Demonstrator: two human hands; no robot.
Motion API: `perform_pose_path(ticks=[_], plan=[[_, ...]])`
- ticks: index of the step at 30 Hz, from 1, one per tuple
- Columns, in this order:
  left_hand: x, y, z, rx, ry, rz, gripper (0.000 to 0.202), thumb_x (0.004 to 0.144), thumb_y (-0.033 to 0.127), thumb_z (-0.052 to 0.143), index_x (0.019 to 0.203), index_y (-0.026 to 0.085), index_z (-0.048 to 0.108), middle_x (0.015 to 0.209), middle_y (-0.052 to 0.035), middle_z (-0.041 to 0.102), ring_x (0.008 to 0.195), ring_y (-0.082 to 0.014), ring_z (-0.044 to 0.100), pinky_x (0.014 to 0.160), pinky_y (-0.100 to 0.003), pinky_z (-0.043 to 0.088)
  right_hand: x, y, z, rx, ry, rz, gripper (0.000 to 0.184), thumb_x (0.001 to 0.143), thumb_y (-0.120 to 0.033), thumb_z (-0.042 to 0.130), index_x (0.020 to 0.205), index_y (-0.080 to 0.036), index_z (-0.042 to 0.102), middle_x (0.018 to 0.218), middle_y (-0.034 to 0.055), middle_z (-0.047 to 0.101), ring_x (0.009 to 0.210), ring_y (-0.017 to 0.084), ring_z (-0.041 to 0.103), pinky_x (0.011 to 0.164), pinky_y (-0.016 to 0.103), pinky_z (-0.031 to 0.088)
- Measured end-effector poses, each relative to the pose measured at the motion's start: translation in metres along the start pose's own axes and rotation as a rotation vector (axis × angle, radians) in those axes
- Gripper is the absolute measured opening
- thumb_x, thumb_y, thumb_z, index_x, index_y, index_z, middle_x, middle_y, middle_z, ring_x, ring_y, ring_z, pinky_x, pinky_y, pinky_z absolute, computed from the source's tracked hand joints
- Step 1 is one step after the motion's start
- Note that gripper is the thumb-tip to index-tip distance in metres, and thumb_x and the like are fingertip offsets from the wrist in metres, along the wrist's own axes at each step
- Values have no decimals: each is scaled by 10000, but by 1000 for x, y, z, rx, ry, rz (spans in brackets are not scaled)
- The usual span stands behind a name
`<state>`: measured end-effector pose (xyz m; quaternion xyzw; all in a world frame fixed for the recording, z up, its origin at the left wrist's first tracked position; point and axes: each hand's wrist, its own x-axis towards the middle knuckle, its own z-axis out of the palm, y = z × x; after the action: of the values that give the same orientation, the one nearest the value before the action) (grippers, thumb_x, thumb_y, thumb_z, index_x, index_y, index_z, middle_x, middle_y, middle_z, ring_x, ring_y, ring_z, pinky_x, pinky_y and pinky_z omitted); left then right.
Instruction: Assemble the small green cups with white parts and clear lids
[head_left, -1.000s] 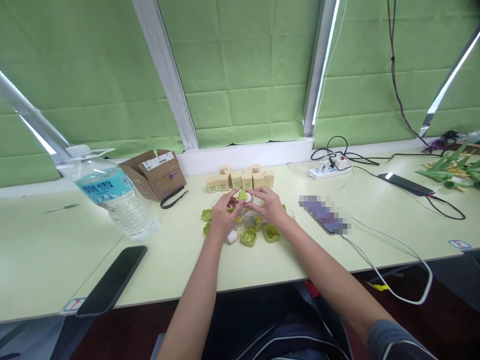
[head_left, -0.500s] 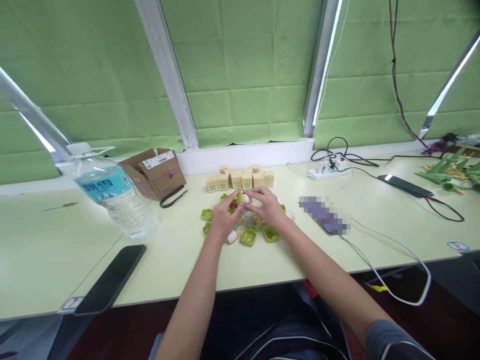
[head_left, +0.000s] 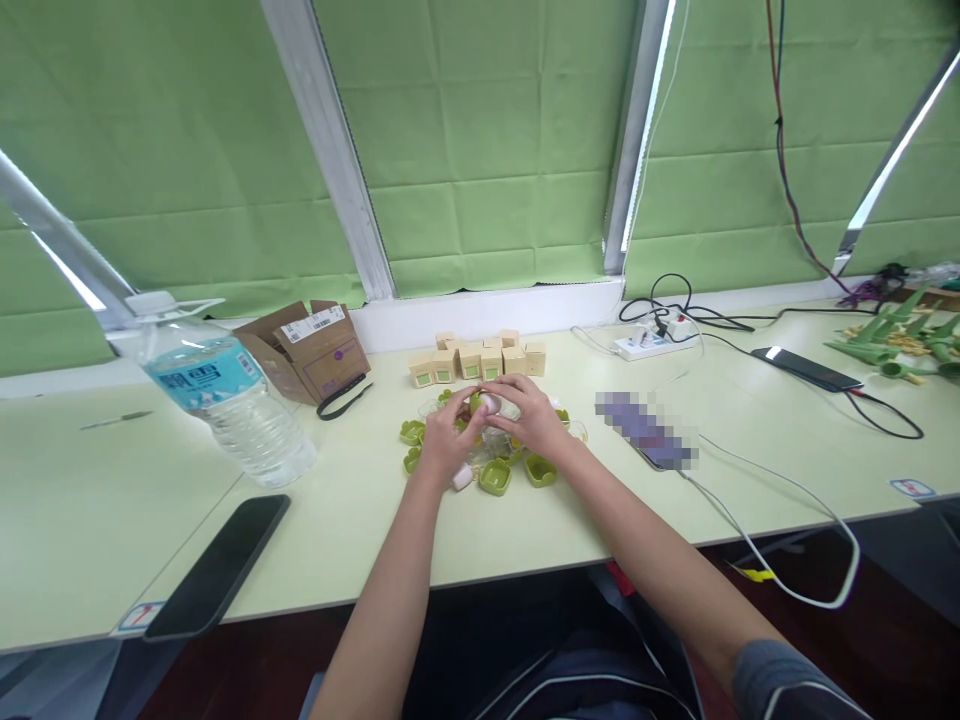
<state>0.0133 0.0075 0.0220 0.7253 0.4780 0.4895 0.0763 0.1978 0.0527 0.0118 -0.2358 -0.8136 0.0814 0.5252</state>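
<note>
Over a cluster of small parts, my left hand and my right hand meet at a small rounded piece, green on one side and pale pinkish-white on the other. Fingers of both hands are closed around it and hide part of it. Below them on the table lie a green square cup-like shell, another green shell and a pale pink block-shaped piece. More green shells are at the left, and clear plastic parts lie partly hidden beneath my hands.
Several small tan boxes stand behind my hands. To the left are a large water bottle, an open cardboard box and a black phone. A blurred phone, its white cable and a power strip lie right.
The green and pale piece has turned slightly between my fingers, showing less green. Both hands stay at nearly the same spot; the whole view has shifted a little.
</note>
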Motion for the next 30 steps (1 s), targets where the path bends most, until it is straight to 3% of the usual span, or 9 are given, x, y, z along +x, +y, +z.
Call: perform_pose_path(ticks=[8, 14, 21, 30], plan=[[0, 0, -1, 82, 38, 50, 279, 930, 377, 602, 1130, 199, 682, 591, 53, 602, 525, -116, 541, 593, -240, 464, -1, -1, 2, 12, -40, -25, 378, 921, -303, 724, 1297, -312, 681, 1093, 72, 704, 1043, 239, 657, 927, 424, 581], [1, -1, 0, 196, 19, 113, 279, 952, 337, 531, 1148, 200, 675, 696, 14, 675, 557, -131, 582, 617, -252, 479, 2, -8, -3, -25, -74, -32, 330, 930, -296, 702, 1256, -259, 668, 1053, 79, 692, 1000, 240, 643, 892, 404, 562], [1, -1, 3, 271, -32, 132, 304, 983, 318, 471, 1219, 200, 622, 941, -64, 751, 783, -200, 682, 750, -315, 523, 5, -13, -6, -73, -63, -54, 273, 921, -265, 669, 1192, -232, 661, 1028, 83, 690, 967, 246, 639, 862, 391, 548], [2, 0, 6, 289, -28, 114, 295, 972, 255, 471, 1237, 207, 593, 946, -62, 734, 806, -212, 685, 745, -316, 507, 6, -14, -4, -99, -16, -54, 225, 916, -241, 651, 1138, -236, 688, 965, 78, 701, 917, 242, 646, 834, 391, 554]])
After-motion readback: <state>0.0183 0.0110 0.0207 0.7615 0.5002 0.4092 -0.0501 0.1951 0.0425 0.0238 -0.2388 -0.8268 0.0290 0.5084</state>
